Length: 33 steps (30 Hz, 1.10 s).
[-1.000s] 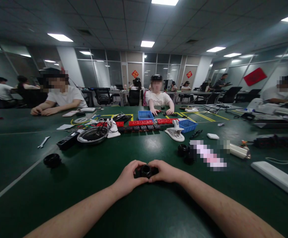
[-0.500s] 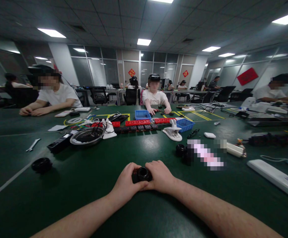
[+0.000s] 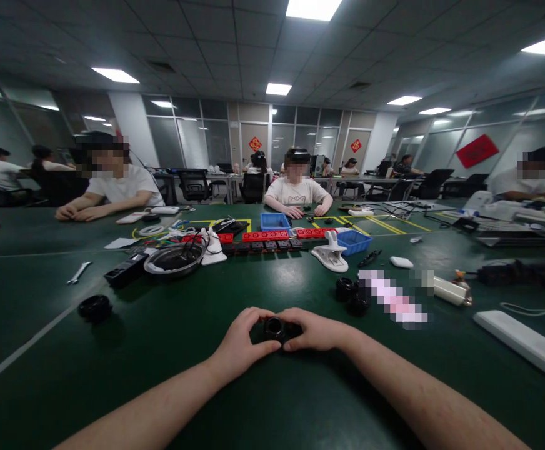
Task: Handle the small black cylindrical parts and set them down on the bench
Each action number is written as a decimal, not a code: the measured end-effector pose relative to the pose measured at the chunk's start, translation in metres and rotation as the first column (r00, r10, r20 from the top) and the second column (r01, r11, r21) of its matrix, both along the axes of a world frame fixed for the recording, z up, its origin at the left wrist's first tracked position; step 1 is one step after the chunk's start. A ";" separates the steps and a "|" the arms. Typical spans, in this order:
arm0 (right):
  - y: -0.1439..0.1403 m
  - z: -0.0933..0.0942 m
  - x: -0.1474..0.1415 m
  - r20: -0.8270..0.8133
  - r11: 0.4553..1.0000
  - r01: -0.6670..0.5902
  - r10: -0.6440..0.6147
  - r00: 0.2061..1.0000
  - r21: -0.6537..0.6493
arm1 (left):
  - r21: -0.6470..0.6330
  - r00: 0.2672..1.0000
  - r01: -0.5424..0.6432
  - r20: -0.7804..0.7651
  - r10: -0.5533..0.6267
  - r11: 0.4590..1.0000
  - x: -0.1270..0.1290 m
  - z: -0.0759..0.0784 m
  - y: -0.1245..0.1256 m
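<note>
A small black cylindrical part (image 3: 267, 332) with a round hole facing up sits between my two hands, low over the green table or resting on it; which of these I cannot tell. My left hand (image 3: 237, 342) curls round its left side, fingers behind and thumb in front. From the right, my right hand (image 3: 318, 332) grips it with the thumb in front and the fingers at the back, partly hiding it. Similar black round parts lie on the table: one (image 3: 95, 308) to the left, another (image 3: 346, 288) to the right.
Farther off are a metal bowl (image 3: 172, 270), a wrench (image 3: 80, 273), red socket strips (image 3: 265, 236), a blue tray (image 3: 354, 242) and a white clip stand (image 3: 332, 255). A long white bar (image 3: 523, 347) lies at right. Several people sit around, one (image 3: 295, 187) opposite.
My right hand has shifted slightly right and its thumb has come apart from my left thumb, showing more of the black part. The view has tilted up and turned slightly left.
</note>
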State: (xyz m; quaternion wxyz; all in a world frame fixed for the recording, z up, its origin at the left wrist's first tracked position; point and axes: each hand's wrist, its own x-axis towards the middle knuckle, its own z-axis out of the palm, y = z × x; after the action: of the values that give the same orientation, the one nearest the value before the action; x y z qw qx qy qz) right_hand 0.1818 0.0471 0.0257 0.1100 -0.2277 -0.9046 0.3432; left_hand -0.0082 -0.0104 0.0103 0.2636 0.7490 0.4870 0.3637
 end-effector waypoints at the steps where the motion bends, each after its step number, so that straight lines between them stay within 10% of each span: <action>1: 0.000 -0.001 -0.001 0.006 1.000 0.012 -0.012 1.000 0.000 | 0.003 1.000 0.008 0.000 -0.008 1.000 0.000 0.001 -0.001; 10: -0.005 -0.011 -0.009 0.036 0.968 0.249 -0.248 0.968 -0.013 | -0.074 0.999 -0.018 -0.028 0.016 0.997 0.001 0.002 0.001; 20: -0.021 -0.015 -0.025 0.084 0.809 0.408 -0.484 0.871 0.423 | -0.020 0.985 -0.168 -0.032 0.167 0.986 0.006 -0.002 -0.001; 27: -0.007 -0.008 -0.010 0.024 0.976 0.165 -0.170 0.985 0.140 | -0.012 1.000 0.006 -0.001 -0.006 1.000 -0.001 0.001 0.003; 33: 0.000 -0.011 -0.006 -0.004 0.987 0.160 -0.160 0.987 -0.021 | -0.033 0.999 0.050 -0.006 -0.050 0.998 -0.003 0.000 0.003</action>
State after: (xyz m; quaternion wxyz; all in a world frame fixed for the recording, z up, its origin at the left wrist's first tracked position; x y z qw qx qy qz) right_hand 0.1757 0.0470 0.0150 0.1375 -0.2997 -0.8795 0.3430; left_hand -0.0107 -0.0075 0.0108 0.2831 0.7580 0.4747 0.3464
